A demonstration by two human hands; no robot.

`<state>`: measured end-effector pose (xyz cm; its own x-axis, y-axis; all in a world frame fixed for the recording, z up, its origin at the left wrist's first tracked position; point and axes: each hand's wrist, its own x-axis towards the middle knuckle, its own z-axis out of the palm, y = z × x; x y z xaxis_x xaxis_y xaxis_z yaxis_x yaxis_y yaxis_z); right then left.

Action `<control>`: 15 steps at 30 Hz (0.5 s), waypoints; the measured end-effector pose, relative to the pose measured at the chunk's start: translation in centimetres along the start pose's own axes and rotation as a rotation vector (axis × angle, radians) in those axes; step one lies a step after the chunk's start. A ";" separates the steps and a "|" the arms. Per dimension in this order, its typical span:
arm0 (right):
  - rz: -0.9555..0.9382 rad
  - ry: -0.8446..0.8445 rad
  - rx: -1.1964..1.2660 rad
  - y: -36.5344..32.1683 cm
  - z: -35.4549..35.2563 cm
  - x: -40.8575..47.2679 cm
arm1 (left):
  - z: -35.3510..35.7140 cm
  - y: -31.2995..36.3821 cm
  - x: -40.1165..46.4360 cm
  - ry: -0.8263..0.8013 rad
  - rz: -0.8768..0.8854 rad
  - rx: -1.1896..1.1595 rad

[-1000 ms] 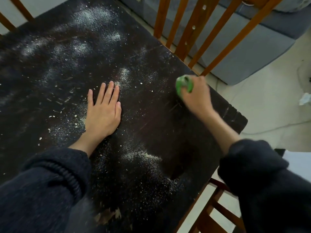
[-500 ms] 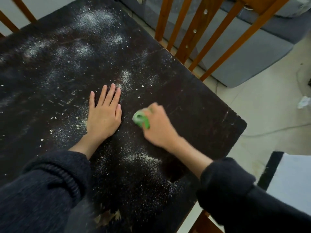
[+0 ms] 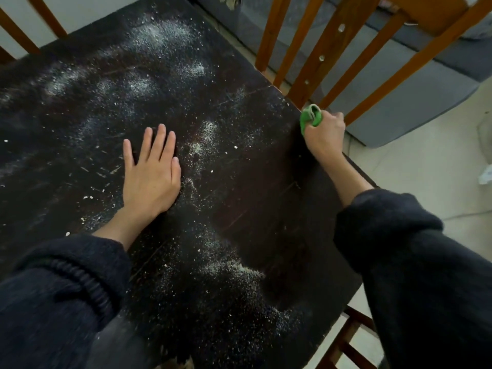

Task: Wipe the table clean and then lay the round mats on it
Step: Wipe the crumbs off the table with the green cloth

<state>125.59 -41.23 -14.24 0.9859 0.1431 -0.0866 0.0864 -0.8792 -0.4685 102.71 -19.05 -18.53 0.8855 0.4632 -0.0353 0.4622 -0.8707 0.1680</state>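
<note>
Green cloth point(image 3: 311, 119) mostly hidden in grip.

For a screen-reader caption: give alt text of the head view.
A right hand grips a green cloth at the far right edge of a dark table strewn with white crumbs, while the left hand rests flat on it.

The dark, scratched wooden worktop point(image 3: 239, 209) is strewn with white powder and crumbs point(image 3: 159, 41), thickest at the far side and the near right, with a flat left hand point(image 3: 151, 171) resting on it and a bunched green cloth point(image 3: 310, 118) at its right edge.
</note>
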 end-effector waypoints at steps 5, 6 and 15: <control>-0.337 -0.144 -0.059 -4.3 2.8 -5.6 | -0.2 -0.1 0.0 0.010 -0.004 -0.033; -0.478 -0.182 -0.095 -5.1 3.5 -8.0 | -0.2 -0.1 0.0 0.013 -0.011 -0.057; -0.525 -0.250 0.221 -6.1 2.0 -12.4 | -0.4 -0.3 -0.1 0.006 -0.008 -0.057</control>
<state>112.52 -36.80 -12.04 0.7541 0.6566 0.0143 0.4930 -0.5515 -0.6729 102.46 -18.72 -18.18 0.8814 0.4714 -0.0307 0.4657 -0.8563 0.2235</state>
